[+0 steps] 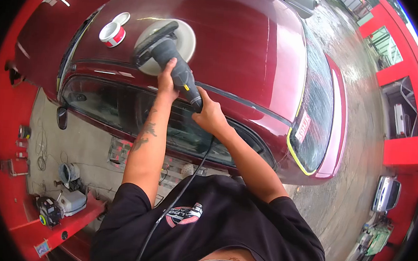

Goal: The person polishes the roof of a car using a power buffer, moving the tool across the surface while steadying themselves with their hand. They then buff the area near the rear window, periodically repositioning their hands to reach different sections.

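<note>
A dark polisher [176, 74] with a wide white pad [188, 39] lies over the roof of a dark red car [243, 46]. Its pad overlaps the roof near the side edge. My left hand [167, 77] is wrapped round the polisher's body, close behind the head. Farther back, my right hand [212, 112] grips the rear end of the handle, where a black cord [186, 186] runs down across my shirt. Left of the pad, an open red and white tin [112, 34] stands on the roof, its round lid [121, 18] beside it.
Yellow-green tape [293, 152] edges the rear window [316, 103]. On the floor at left are coiled cables [41, 151] and a bucket [69, 172]. A red bench [45, 226] carries machine parts. Car parts [375, 236] line the right wall.
</note>
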Available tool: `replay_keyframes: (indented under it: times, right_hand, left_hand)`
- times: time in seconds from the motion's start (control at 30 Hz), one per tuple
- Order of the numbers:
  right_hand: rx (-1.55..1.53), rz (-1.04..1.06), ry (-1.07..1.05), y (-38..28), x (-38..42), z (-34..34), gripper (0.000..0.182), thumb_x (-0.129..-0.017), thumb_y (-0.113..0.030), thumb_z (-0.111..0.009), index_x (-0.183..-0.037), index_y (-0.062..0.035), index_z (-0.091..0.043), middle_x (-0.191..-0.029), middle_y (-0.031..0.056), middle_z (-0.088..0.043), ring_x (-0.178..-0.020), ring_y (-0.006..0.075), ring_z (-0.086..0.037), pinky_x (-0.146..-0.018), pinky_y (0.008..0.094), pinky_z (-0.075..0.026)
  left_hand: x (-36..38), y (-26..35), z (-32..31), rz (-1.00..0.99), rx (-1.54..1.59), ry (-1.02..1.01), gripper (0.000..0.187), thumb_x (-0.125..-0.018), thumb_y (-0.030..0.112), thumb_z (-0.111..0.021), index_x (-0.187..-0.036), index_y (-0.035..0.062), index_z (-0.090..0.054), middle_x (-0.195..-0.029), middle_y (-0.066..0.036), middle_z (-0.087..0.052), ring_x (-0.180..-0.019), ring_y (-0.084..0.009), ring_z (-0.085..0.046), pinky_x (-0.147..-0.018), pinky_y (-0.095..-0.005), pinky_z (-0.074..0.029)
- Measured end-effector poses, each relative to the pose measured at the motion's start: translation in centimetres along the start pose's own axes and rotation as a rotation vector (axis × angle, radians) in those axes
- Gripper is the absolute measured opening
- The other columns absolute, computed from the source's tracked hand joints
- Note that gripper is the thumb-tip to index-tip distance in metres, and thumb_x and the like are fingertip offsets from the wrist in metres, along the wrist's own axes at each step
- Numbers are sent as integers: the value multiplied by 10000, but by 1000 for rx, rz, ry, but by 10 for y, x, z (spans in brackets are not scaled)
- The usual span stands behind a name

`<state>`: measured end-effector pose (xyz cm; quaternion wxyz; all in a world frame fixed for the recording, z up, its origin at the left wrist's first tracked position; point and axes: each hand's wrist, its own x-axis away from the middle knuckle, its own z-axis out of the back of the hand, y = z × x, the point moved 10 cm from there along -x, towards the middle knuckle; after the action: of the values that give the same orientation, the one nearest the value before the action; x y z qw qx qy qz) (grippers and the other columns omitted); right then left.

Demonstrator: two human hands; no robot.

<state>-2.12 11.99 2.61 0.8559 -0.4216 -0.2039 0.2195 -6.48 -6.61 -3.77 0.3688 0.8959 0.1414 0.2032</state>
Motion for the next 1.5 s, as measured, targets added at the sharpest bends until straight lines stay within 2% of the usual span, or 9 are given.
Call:
replay_keyframes:
  times: [0.3, 0.43, 0.47, 0.63, 0.77, 0.9, 1.1, 1.33, 1.5]
  right_hand:
    - [-53, 86, 189, 24, 52, 45, 900, -837, -239, -835, -1588, -90, -362, -1088, 324, -700, -1062, 511, -683, -900, 495, -536]
    - [6, -89, 295, 69, 97, 82, 902, -858, -282, -841, -1604, -110, -365, -932, 245, -735, -811, 355, -759, -756, 428, -570]
    - [-65, -267, 250, 87, 111, 88, 928, -845, -275, -837, -1615, -136, -337, -1020, 302, -737, -974, 469, -738, -834, 491, -563]
    - [-104, -425, 474, 141, 173, 130, 881, -855, -167, -777, -1618, -122, -338, -823, 153, -707, -658, 214, -690, -629, 383, -565]
    - [-245, -455, 634, 177, 210, 143, 872, -837, -82, -750, -1608, -87, -343, -761, 87, -641, -576, 153, -634, -523, 329, -517]
    - [-251, -471, 698, 181, 225, 135, 889, -839, -71, -729, -1623, -105, -310, -754, 83, -644, -573, 161, -641, -519, 335, -525]
    - [-117, -439, 625, 189, 220, 107, 893, -848, -79, -721, -1629, -112, -290, -877, 194, -733, -750, 275, -735, -737, 416, -579]
    - [32, -268, 406, 126, 167, 89, 907, -832, -101, -711, -1629, -120, -279, -1023, 329, -715, -963, 490, -725, -795, 504, -568]
    - [89, -125, 275, 75, 109, 85, 903, -799, -121, -700, -1617, -113, -318, -998, 317, -715, -926, 479, -728, -808, 514, -560]
  left_hand:
    - [26, -57, -45, 16, -18, 23, 507, -871, 281, -816, -1248, 16, -605, -1011, -80, -672, -835, -220, -697, -754, -409, -601]
    - [53, -107, -106, 35, -121, -21, 494, -834, 281, -846, -1193, 8, -644, -1003, -85, -698, -813, -189, -686, -724, -365, -571]
    - [59, -122, -124, 55, -147, -78, 443, -828, 284, -848, -1133, 13, -676, -971, -76, -708, -792, -178, -684, -717, -361, -568]
    - [89, -191, -209, 116, -241, -252, 352, -754, 290, -870, -949, 25, -743, -873, -53, -734, -727, -151, -691, -677, -339, -566]
    - [106, -252, -249, 154, -325, -381, 401, -760, 342, -869, -982, 35, -739, -895, -62, -738, -762, -149, -698, -705, -329, -571]
    - [123, -265, -254, 206, -360, -413, 475, -695, 342, -899, -1022, 40, -733, -952, -80, -744, -852, -187, -712, -795, -346, -575]
    - [125, -246, -209, 177, -353, -341, 663, -747, 348, -906, -1217, -18, -615, -1043, -95, -704, -902, -163, -693, -822, -330, -578]
    - [98, -175, -149, 38, -198, -231, 565, -830, 281, -874, -1223, -5, -586, -1031, -82, -687, -898, -150, -674, -797, -330, -577]
    - [71, -109, -114, -24, -125, -99, 485, -872, 266, -839, -1211, 14, -600, -1043, -67, -676, -898, -166, -674, -810, -356, -572]
